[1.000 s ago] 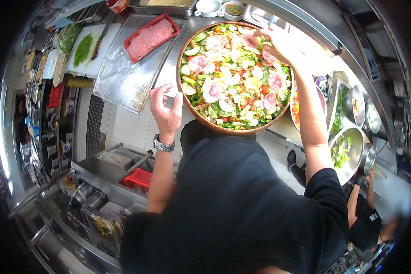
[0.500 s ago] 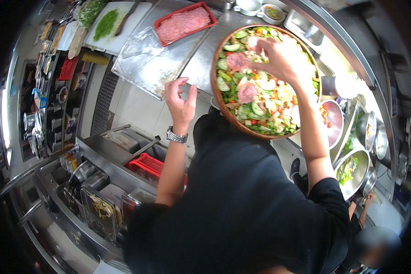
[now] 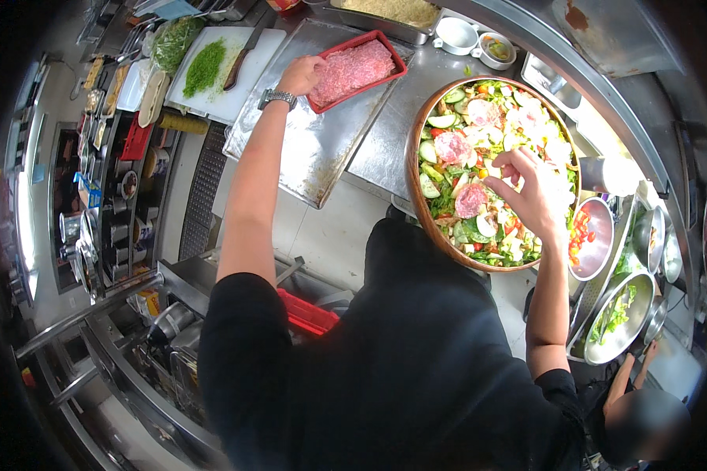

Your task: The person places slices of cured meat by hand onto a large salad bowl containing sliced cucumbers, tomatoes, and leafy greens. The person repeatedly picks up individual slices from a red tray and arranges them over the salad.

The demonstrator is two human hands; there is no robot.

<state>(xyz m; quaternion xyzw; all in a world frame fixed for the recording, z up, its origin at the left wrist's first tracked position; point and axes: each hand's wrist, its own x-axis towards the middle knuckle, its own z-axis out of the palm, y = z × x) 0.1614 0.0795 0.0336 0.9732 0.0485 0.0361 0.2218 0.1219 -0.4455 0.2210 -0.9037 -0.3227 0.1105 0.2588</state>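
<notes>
Fingertips of the left hand [image 3: 300,74] are hidden in the red tray [image 3: 385,63] of sliced meat, grip unclear. Right hand [image 3: 530,192], half-curled, hovers over the salad bowl [image 3: 413,157] at the table [image 3: 385,149] edge, its hold unclear.

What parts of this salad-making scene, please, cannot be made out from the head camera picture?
- Left hand: its fingertips dip into the red tray of sliced meat; whether they pinch a slice is hidden.
- Right hand: seen from its back over the wooden salad bowl, so anything it holds is hidden.
- Small bowls: contents too small.
- Bowl's near rim: covered by the person's dark torso.
</notes>
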